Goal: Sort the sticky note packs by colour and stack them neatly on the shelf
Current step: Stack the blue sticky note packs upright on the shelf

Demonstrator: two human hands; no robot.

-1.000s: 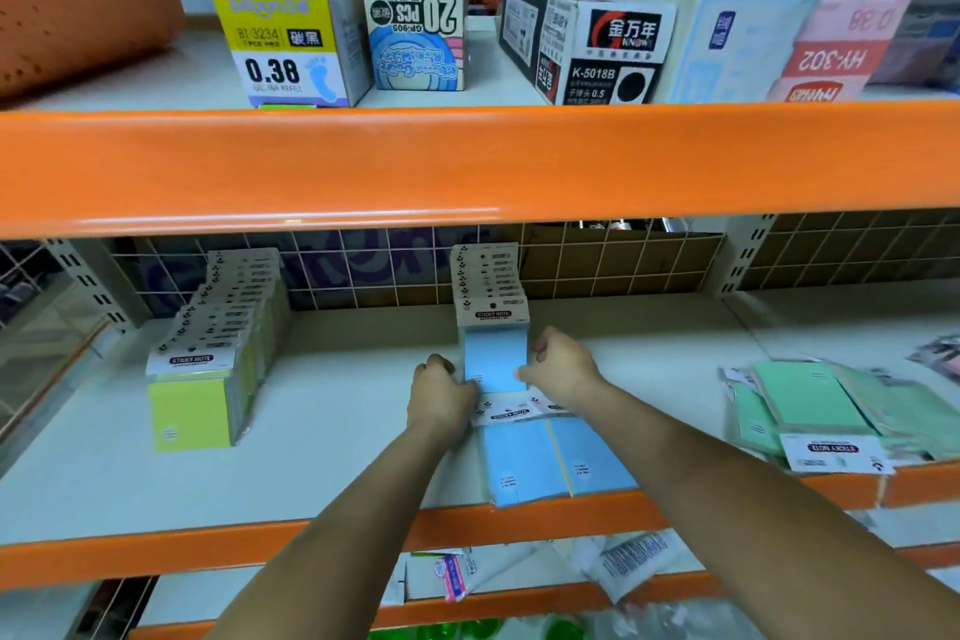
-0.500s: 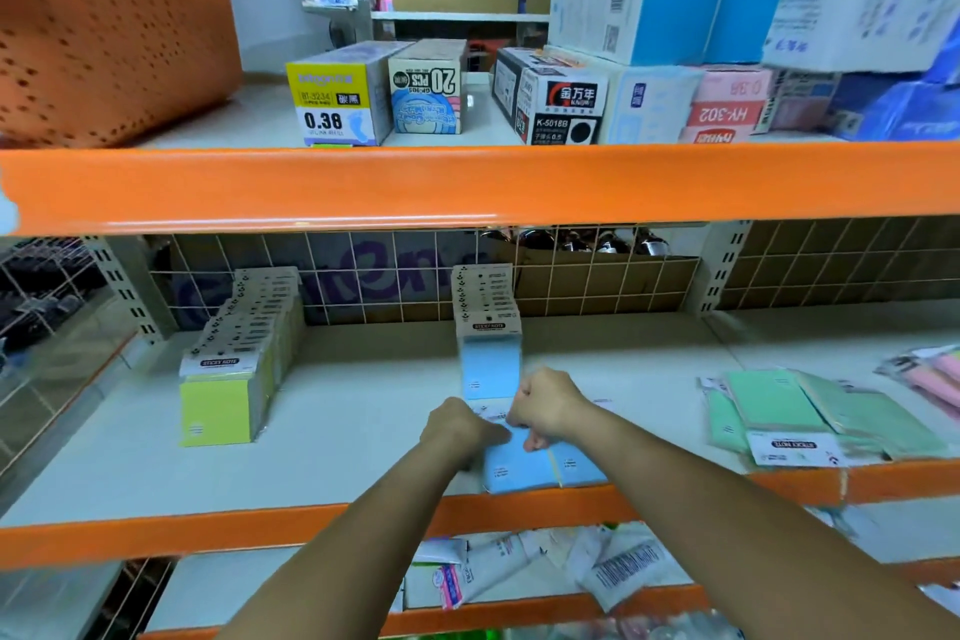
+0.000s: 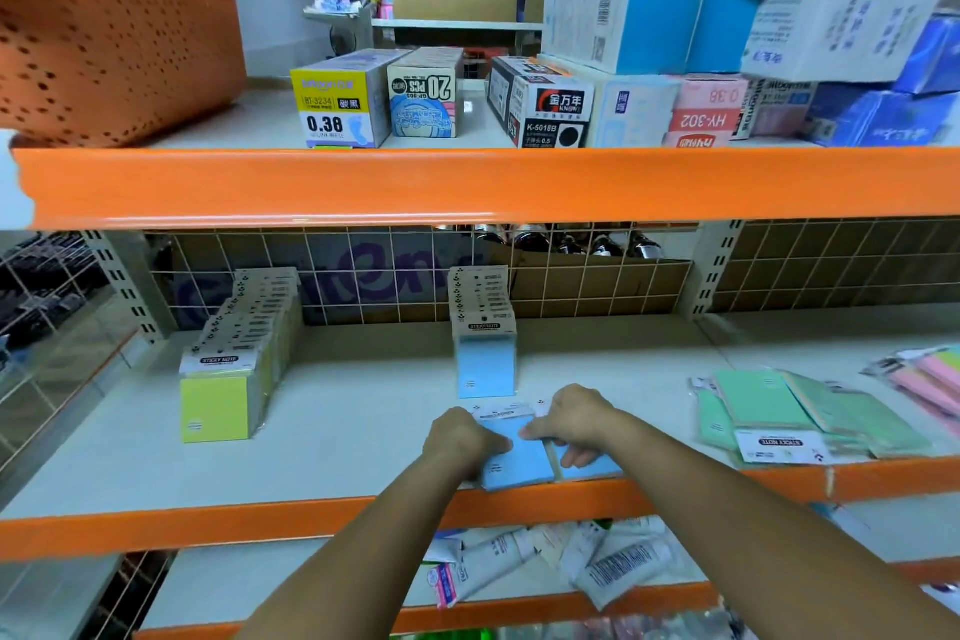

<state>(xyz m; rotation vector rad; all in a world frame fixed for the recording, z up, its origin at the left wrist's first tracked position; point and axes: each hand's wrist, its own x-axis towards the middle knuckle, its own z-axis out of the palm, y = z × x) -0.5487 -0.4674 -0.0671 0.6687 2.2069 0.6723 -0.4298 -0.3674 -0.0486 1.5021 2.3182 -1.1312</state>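
Shelf point(image 3: 332, 411) w/ orange front rail carried all packs. Yellow sticky note row point(image 3: 234, 359) stood upright at left, running front to back. Green packs point(image 3: 789, 411) lay loose at right, pink packs point(image 3: 935, 379) beyond at edge. Blue upright row point(image 3: 484, 327) at centre rear. Flat blue packs point(image 3: 519, 457) lay side by side at front edge, just before blue row. Left hand point(image 3: 460, 439) grip curled on left pack's edge; right hand point(image 3: 574, 418) pinched packs' top, fingers bent.
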